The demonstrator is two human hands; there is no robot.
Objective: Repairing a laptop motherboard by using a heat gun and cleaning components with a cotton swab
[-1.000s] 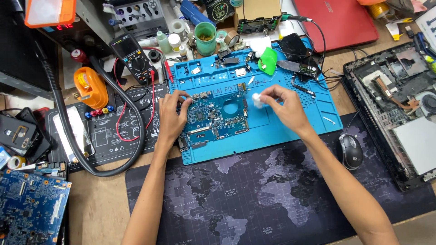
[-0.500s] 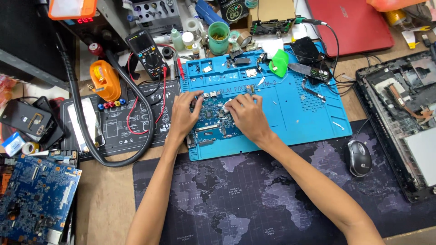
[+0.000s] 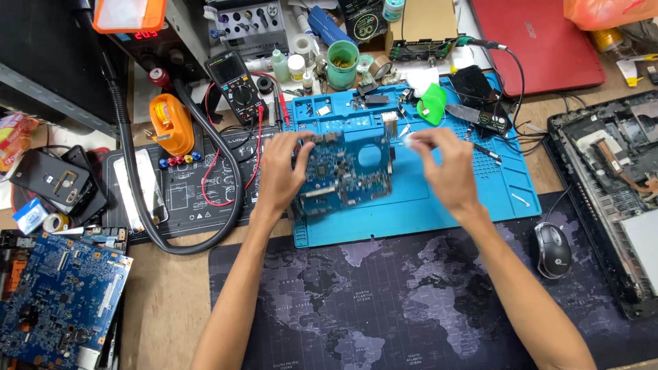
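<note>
A blue laptop circuit board (image 3: 349, 171) lies on the light blue work mat (image 3: 439, 205), tilted up at its left side. My left hand (image 3: 277, 171) grips the board's left edge, fingers curled over it. My right hand (image 3: 442, 168) hovers just right of the board, above the mat, pinching a small white wad (image 3: 409, 142) between thumb and fingertips.
A multimeter (image 3: 236, 83) with red leads, an orange dispenser (image 3: 171, 123) and a black hose lie left of the mat. A green cup (image 3: 342, 65) stands behind. An opened laptop chassis (image 3: 610, 192) and a mouse (image 3: 552, 250) sit right. Another blue board (image 3: 55, 301) lies lower left.
My right hand has come off the board and moved right with the white wad. My left hand has lifted the board's left edge.
</note>
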